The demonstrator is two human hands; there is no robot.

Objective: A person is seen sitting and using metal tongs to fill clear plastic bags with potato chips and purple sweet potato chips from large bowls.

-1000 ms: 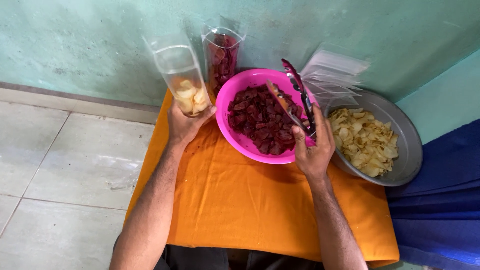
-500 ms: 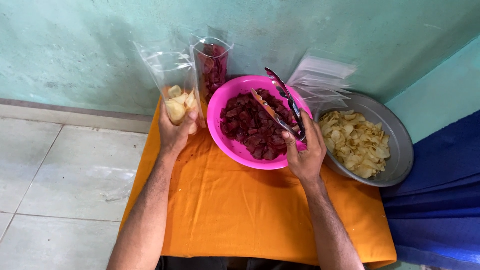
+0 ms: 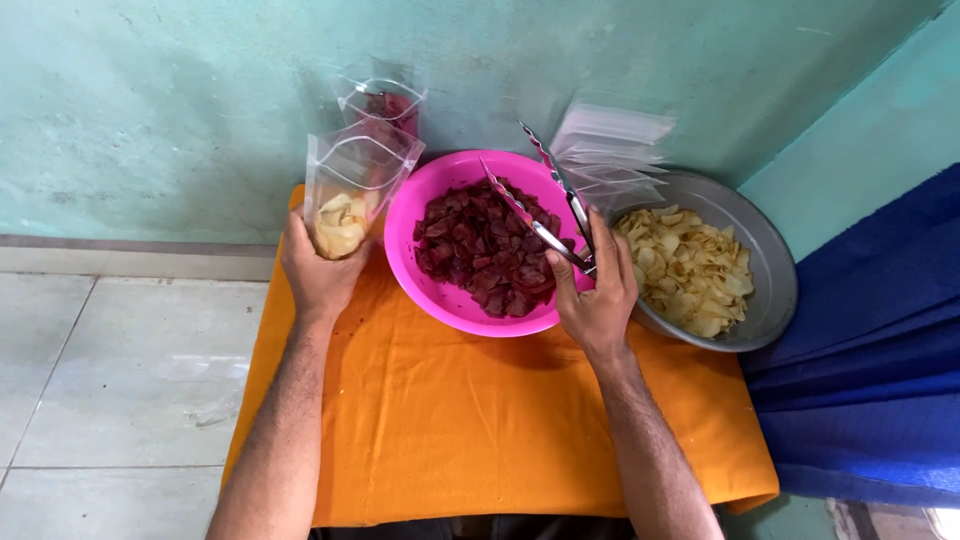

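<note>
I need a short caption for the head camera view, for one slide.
Left hand holds a clear pouch of pale chips; right hand holds metal tongs over a pink bowl of dark red chips.

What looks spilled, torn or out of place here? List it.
Nothing stands out. The red chips sit inside the pink bowl, the pale chips inside the metal basin. The left hand holds a clear pouch upright; the right hand holds tongs.

clear pouch (image 3: pixel 350 190), yellow chips | second pouch (image 3: pixel 383 103) behind | empty pouches (image 3: pixel 610 145) stacked
</note>
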